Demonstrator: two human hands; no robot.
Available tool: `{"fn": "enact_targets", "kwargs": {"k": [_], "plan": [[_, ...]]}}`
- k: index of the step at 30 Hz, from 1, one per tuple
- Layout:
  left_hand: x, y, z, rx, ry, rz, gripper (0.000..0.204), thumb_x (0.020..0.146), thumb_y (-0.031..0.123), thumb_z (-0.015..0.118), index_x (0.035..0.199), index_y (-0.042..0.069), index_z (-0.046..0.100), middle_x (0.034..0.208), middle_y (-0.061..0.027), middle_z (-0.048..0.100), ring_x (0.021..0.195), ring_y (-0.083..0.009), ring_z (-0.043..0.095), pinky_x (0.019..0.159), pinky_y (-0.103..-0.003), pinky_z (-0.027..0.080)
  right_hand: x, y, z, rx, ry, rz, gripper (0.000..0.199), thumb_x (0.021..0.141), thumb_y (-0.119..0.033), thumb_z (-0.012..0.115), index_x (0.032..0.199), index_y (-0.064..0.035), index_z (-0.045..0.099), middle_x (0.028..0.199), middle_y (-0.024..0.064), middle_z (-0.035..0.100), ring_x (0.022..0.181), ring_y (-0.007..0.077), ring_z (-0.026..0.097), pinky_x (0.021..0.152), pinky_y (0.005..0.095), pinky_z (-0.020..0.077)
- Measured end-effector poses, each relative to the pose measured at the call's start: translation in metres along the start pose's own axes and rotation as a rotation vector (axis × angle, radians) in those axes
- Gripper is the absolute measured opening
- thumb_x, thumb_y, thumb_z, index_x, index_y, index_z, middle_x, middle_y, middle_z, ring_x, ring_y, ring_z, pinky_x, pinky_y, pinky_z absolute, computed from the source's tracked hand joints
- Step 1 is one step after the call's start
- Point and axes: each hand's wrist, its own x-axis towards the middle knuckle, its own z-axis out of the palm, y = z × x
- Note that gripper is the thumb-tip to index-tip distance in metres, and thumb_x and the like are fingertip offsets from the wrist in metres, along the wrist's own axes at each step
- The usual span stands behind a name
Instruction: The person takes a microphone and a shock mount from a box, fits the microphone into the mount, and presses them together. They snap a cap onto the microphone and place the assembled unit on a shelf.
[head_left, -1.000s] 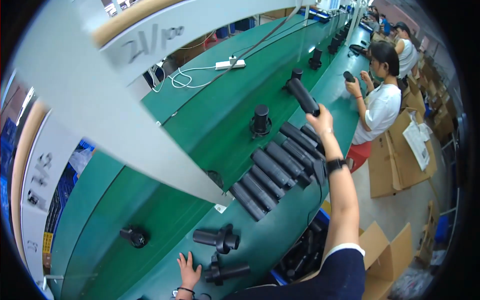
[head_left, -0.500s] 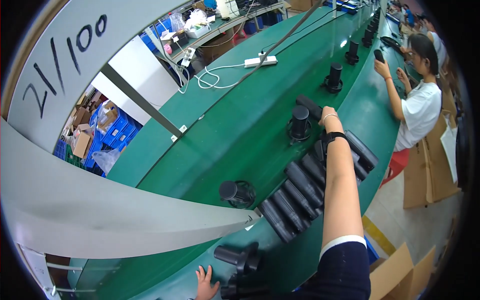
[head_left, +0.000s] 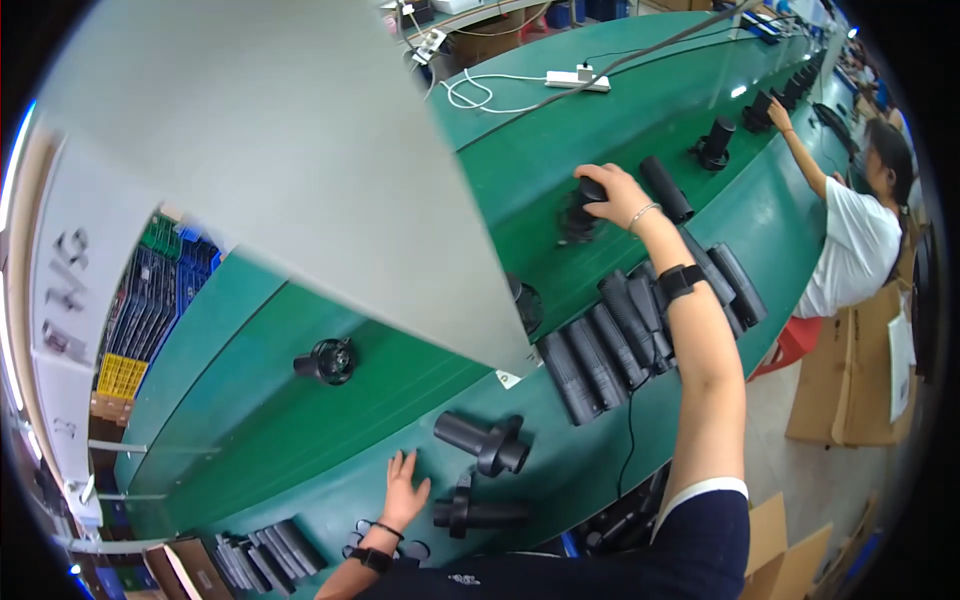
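Observation:
My right hand [head_left: 618,198] is stretched out over the green belt, its fingers closed round the top of an upright black cylindrical part [head_left: 582,216], blurred by motion. Just right of that hand lies a loose black tube [head_left: 666,189]. My left hand [head_left: 403,494] hovers at or rests on the green worktop with fingers spread, holding nothing. Beside it lie a black tube with a ring-shaped housing [head_left: 485,441] and a similar black part [head_left: 482,514]. Several black ribbed cylinders [head_left: 598,352] lie in a row under my right forearm.
A pale grey post [head_left: 330,180] crosses the view and hides part of the belt. Another black part [head_left: 328,362] lies on the belt at left; several stand farther along, by a co-worker [head_left: 862,225]. Short black tubes [head_left: 268,556] lie lower left. A white power strip [head_left: 577,81] sits beyond.
My right hand has let go of the black tube, which now lies beside it, and has closed on the upright part. The view has shifted, showing more worktop. The co-worker now reaches toward the belt.

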Motion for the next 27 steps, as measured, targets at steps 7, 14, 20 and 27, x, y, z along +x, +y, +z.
{"fn": "enact_targets", "kwargs": {"k": [7,14,20,27], "plan": [[0.116,0.100,-0.088,-0.195,0.485,0.302,0.065,0.084,0.003,0.056,0.142,0.002,0.027,0.142,-0.0203,0.032,0.130,-0.0343,0.035,0.105,-0.042,0.032,0.032,-0.108,0.062,0.379,-0.206,-0.296,0.055,0.065,-0.007,0.069,0.118,-0.0082,0.056,0.116,0.0110,0.057,0.109,0.0274,0.053,0.095,0.0351,0.0434],[0.150,0.147,-0.070,-0.142,0.610,0.390,0.080,0.081,0.013,0.065,0.144,-0.002,0.017,0.146,-0.0234,0.026,0.136,-0.0395,0.024,0.110,-0.045,0.022,0.018,-0.130,0.108,0.869,-0.757,-0.341,0.051,0.073,-0.007,0.070,0.121,-0.0025,0.055,0.111,0.0048,0.062,0.095,0.0117,0.057,0.084,0.0298,0.0486],[0.186,0.106,-0.061,-0.371,0.491,0.297,0.057,0.071,0.013,0.079,0.114,-0.005,0.047,0.110,-0.0171,0.057,0.101,-0.0241,0.056,0.088,-0.035,0.044,-0.006,-0.171,0.119,0.787,-0.589,-0.513,0.045,0.078,-0.011,0.068,0.121,-0.0051,0.055,0.107,0.0067,0.064,0.089,0.0080,0.057,0.076,0.0299,0.0496],[0.190,0.060,-0.046,-0.505,0.599,0.233,0.059,0.073,0.016,0.078,0.119,-0.002,0.046,0.111,-0.0190,0.054,0.105,-0.0325,0.051,0.092,-0.040,0.039,-0.087,0.034,-0.041,-0.539,0.032,0.352,0.052,0.074,-0.017,0.070,0.124,-0.0107,0.055,0.113,0.0163,0.061,0.111,0.0350,0.052,0.094,0.0425,0.0438]]}}
